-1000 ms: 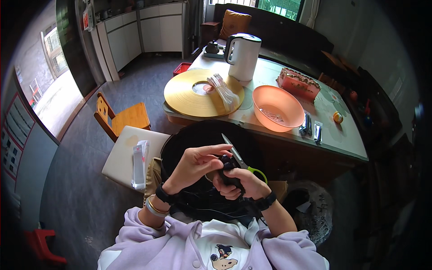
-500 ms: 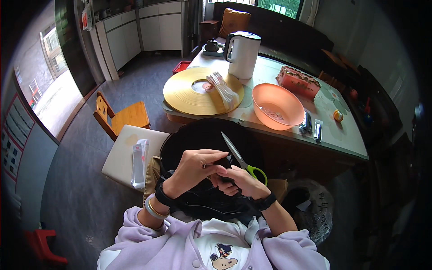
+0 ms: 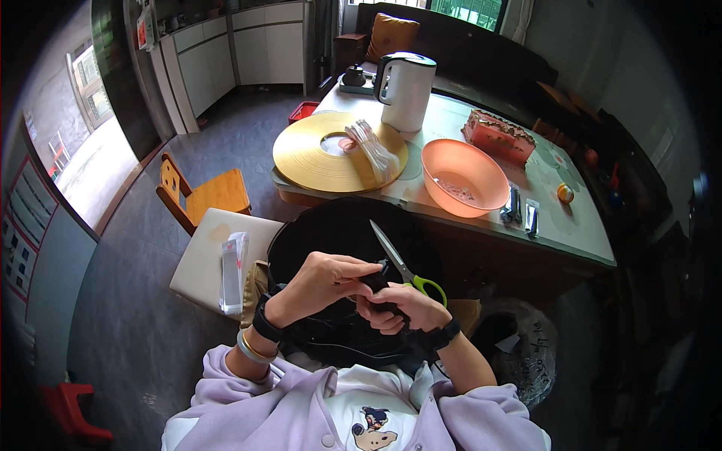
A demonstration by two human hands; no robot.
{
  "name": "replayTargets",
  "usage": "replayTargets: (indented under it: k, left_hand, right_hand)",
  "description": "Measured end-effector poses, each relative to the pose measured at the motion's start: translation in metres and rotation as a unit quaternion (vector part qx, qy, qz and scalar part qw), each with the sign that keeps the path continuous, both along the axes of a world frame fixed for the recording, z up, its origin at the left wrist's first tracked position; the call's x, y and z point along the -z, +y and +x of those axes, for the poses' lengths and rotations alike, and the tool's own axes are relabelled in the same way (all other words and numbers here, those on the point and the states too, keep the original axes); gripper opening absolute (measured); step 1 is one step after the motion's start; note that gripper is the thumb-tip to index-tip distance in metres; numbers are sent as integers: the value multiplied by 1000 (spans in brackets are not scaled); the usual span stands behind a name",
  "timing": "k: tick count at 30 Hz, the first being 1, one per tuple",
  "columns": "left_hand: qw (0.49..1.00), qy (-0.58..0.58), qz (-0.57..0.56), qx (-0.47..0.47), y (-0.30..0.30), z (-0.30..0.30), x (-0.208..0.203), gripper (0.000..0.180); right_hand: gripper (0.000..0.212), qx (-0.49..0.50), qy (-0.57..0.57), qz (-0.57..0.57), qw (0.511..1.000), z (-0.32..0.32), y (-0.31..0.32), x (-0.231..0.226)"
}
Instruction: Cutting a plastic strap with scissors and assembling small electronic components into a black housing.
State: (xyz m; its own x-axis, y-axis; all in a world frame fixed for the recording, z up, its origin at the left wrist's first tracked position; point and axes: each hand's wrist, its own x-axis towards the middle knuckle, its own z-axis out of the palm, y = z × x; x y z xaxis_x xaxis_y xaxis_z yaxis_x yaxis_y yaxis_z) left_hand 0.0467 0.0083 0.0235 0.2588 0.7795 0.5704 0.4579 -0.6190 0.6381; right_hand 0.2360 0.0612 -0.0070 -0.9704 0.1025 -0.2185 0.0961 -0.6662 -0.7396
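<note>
Over a round black surface [image 3: 323,233], both of my hands meet in front of me. Closed around a small black object [image 3: 376,280] is my right hand [image 3: 410,307]; the object's kind cannot be made out. My left hand [image 3: 316,286] has its fingers pinched together at the object's upper end. Just beyond the hands lie scissors [image 3: 389,248] with green handles, blades pointing away, partly hidden by my right hand.
On the table [image 3: 575,233] ahead are a yellow ribbon roll [image 3: 297,154], white strands [image 3: 368,146], a white kettle [image 3: 410,98], an orange bowl [image 3: 470,177] and black packets [image 3: 532,216]. Clear plastic sleeves [image 3: 233,274] lie on a pale stool [image 3: 195,263] at left, near a wooden chair [image 3: 218,192].
My left hand has shifted slightly left and its fingers have drawn together. More of the black object now shows between my hands. The scissors have stayed in place.
</note>
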Motion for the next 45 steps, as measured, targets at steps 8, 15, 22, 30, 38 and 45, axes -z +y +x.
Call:
replayTargets:
  k: [8,15,22,30,38,45]
  left_hand:
    - [994,-42,-97,1,-3,-1,0,21]
    - [983,-109,-138,-50,-2,2,8,19]
    - [965,-204,-154,-62,15,-4,21,23]
    - [855,-274,-439,15,29,-11,25,19]
    - [969,31,-243,-34,23,-11,8,9]
    - [982,-68,-144,-103,26,-3,8,15]
  right_hand:
    - [28,9,-15,38,999,-3,0,-3]
    - [21,55,-77,142,985,-9,-1,-2]
    - [12,302,-2,734,609,-23,3,31]
    - [16,267,-216,870,354,-25,1,22]
    - [24,235,-74,461,853,-14,12,21]
    - [26,52,-74,324,942,-1,33,14]
